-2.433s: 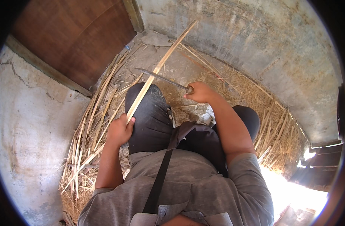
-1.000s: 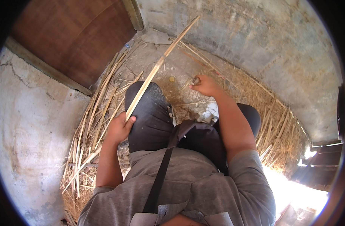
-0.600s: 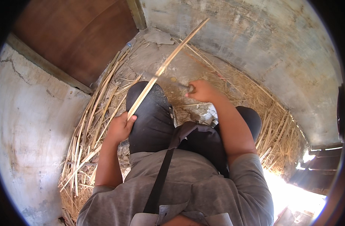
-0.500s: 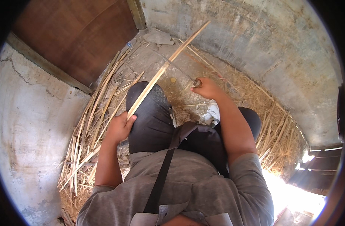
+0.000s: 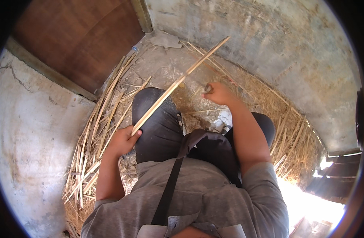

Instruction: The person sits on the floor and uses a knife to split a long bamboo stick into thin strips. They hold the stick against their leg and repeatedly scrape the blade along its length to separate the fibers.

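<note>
My left hand [image 5: 123,141] is closed round the lower end of a long, pale split bamboo strip [image 5: 162,98]. The strip slants up and to the right, passing over my left knee, and its darker far end stands above the floor. Right of the strip, my right hand [image 5: 221,94] is closed on the handle of a knife [image 5: 208,89]. Only the handle end shows plainly; the blade cannot be made out in this frame. A gap of floor shows between that fist and the strip.
Several split strips [image 5: 106,109] lie in a heap along my left side. Shavings and more strips [image 5: 285,123] cover the floor at right, against a curved, stained wall [image 5: 269,43]. A brown door panel [image 5: 78,35] stands far left. A flat grey stone [image 5: 166,40] lies ahead.
The bamboo strip's far end has swung slightly right and down. My left hand has drawn back a little. The knife blade, seen across the strip before, no longer shows; my right hand stays nearly in place.
</note>
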Tool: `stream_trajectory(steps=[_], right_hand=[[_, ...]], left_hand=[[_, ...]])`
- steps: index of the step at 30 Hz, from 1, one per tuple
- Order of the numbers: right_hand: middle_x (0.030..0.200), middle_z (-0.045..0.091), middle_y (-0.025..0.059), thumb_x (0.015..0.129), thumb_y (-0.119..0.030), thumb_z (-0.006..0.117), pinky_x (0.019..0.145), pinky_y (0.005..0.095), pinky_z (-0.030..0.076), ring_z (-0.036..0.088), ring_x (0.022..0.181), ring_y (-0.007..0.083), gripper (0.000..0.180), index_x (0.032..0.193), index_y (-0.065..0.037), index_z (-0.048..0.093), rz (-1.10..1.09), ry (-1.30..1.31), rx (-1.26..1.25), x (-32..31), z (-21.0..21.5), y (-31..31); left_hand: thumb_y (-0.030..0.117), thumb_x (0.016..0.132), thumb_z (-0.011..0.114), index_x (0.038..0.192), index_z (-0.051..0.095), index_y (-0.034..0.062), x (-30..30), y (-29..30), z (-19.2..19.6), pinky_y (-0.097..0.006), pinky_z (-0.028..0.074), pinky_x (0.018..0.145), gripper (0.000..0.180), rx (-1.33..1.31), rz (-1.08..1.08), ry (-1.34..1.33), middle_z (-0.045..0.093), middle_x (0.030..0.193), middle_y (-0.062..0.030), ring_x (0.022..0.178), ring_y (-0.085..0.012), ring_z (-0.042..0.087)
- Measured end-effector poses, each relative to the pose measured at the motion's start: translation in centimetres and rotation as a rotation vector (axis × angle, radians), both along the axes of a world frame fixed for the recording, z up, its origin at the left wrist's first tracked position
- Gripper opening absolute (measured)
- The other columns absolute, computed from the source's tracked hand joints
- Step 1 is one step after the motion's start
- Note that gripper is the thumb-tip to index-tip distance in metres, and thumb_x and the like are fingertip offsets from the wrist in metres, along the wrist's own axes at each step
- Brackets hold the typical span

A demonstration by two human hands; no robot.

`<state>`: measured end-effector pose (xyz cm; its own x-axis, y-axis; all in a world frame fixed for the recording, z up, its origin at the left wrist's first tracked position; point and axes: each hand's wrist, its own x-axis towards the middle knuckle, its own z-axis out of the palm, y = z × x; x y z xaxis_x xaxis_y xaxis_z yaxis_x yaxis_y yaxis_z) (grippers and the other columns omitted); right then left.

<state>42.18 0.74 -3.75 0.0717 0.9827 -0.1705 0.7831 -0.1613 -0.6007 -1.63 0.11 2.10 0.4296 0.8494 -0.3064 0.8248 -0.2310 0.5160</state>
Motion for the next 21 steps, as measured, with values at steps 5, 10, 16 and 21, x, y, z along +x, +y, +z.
stream_trajectory(steps=[5,10,16,21], right_hand=[[0.108,0.072,0.0234,0.082,-0.036,0.077,0.088,0.0479,0.054,0.068,0.103,0.0405,0.046,0.111,-0.002,0.071,-0.056,-0.064,0.021,0.7,1.4,-0.6],[0.105,0.072,0.0228,0.082,-0.037,0.076,0.087,0.0502,0.053,0.068,0.101,0.0415,0.045,0.109,0.000,0.071,0.264,-0.101,-0.036,-3.7,3.1,-0.7],[0.093,0.072,0.0218,0.082,-0.042,0.079,0.081,0.0469,0.054,0.071,0.095,0.0379,0.052,0.106,0.003,0.069,0.079,0.070,0.039,-1.0,-0.3,0.1],[0.101,0.073,0.0250,0.083,-0.043,0.079,0.084,0.0465,0.053,0.071,0.099,0.0370,0.065,0.117,0.010,0.065,-0.179,0.253,-0.225,1.7,0.2,-0.2]], left_hand=[[0.042,0.103,0.061,0.102,0.067,0.0044,-0.5,0.0,0.1,-0.042,0.050,0.072,0.038,-0.109,0.018,-0.062,0.067,0.077,-0.0160,0.073,-0.0326,0.064],[0.041,0.105,0.058,0.106,0.067,0.0033,-0.6,-0.1,-0.1,-0.041,0.050,0.077,0.039,-0.084,-0.006,-0.008,0.067,0.083,-0.0169,0.079,-0.0306,0.064],[0.042,0.105,0.057,0.110,0.068,0.0015,-1.0,0.0,0.0,-0.041,0.051,0.079,0.043,-0.165,0.030,-0.032,0.069,0.086,-0.0198,0.083,-0.0345,0.065],[0.042,0.105,0.058,0.104,0.063,-0.0011,-0.7,-0.1,0.4,-0.041,0.049,0.078,0.044,-0.119,0.003,-0.041,0.066,0.086,-0.0191,0.081,-0.0302,0.062]])
